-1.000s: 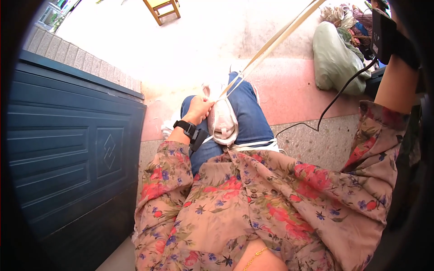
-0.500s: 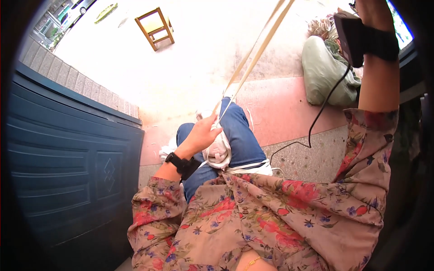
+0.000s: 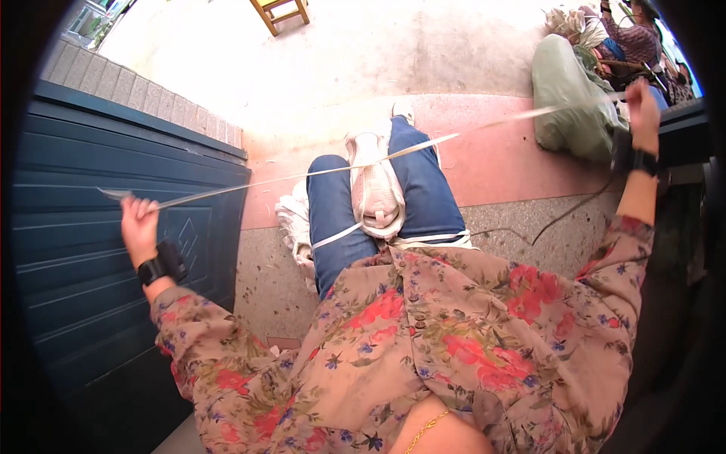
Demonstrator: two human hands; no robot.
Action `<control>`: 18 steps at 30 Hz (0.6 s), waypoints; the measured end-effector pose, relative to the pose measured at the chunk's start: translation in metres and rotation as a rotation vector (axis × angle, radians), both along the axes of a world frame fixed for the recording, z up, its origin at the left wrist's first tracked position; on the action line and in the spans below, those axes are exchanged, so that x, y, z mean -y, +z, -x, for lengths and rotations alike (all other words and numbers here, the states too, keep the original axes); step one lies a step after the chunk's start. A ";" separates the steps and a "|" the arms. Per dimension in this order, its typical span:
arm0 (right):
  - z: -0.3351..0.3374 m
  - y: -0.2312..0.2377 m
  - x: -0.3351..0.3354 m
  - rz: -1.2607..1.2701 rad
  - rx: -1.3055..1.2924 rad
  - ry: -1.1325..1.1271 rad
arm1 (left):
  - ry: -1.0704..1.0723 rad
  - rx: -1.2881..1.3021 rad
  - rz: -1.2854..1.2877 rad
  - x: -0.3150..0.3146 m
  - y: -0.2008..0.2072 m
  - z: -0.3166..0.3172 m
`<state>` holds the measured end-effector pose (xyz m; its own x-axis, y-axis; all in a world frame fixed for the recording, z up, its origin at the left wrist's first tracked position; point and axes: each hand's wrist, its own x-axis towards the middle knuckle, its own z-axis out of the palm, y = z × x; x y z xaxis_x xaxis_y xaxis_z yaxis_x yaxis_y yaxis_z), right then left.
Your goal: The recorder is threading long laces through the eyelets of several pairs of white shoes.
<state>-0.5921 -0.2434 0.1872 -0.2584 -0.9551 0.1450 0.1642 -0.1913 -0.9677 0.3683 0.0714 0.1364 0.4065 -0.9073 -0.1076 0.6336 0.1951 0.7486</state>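
Observation:
A long, pale flat shoelace (image 3: 276,178) is pulled out wide between my hands. It crosses over the pale pink sneaker (image 3: 378,198), which stands between my knees; I cannot tell whether it runs through the eyelets. My left hand (image 3: 140,225) is closed on one side of the lace, by the blue door, and a short loose end sticks out past the fingers. Raised at the far right, my right hand (image 3: 643,112) grips the other side, partly blurred. More white laces (image 3: 431,240) lie over my lap and thighs.
A blue panelled door (image 3: 113,250) stands close on my left. Beside my left leg is a white bundle (image 3: 295,227). A full green sack (image 3: 567,98) stands at the right, with another person (image 3: 635,38) beyond it. A wooden stool (image 3: 280,15) is at the far edge.
My hands have spread apart: the left moved out left from the shoe, the right came down from the top right. The lace, formerly drawn upward, now stretches sideways across my knees.

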 end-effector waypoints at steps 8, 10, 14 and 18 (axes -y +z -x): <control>-0.264 -0.159 -0.133 -0.332 -0.684 0.442 | 0.207 0.174 -0.558 0.000 -0.059 0.084; -0.329 -0.183 -0.159 -0.324 -0.606 0.784 | -0.079 0.293 -0.625 0.029 -0.089 0.147; -0.414 -0.196 -0.186 -0.012 -0.968 0.939 | -0.669 0.266 -0.544 0.060 -0.115 0.277; -0.439 -0.207 -0.182 0.257 -1.025 0.678 | -0.524 1.286 -0.365 0.075 -0.143 0.305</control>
<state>-0.1533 -0.0613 -0.0195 0.6143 -0.7660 0.1895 -0.5012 -0.5642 -0.6561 0.0630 -0.0038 -0.0065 0.0321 -0.9825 -0.1836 -0.5714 -0.1687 0.8031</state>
